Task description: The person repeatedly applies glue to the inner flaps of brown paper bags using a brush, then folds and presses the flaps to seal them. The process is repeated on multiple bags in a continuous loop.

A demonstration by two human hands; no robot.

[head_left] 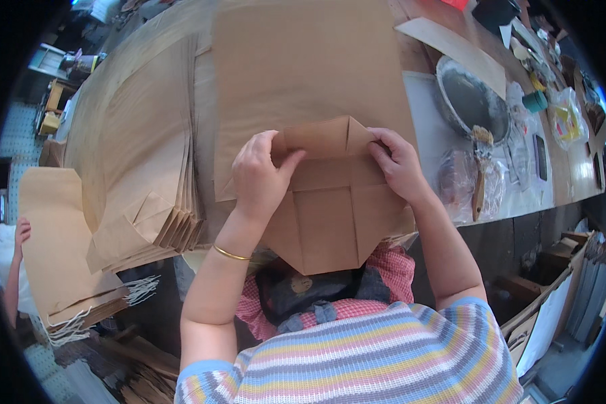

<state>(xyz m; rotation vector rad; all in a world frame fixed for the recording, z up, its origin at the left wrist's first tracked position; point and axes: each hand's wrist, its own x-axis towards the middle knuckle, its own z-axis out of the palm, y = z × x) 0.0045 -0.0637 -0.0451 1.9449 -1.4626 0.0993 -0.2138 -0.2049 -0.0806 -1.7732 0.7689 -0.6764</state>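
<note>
Striped shirt nearest; I see left hand & right hand, each grip pinching brown paper bag flaps on bench. Flap may spring open if fingers slip, I think.

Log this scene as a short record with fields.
left hand: pressing a folded flap of the paper bag
right hand: pinching the flap's other corner
bag state: flat, bottom folds open, at the table edge
left of it: stack of folded bags
right of it: brush beside a metal pan
far left: another person's hand
</note>
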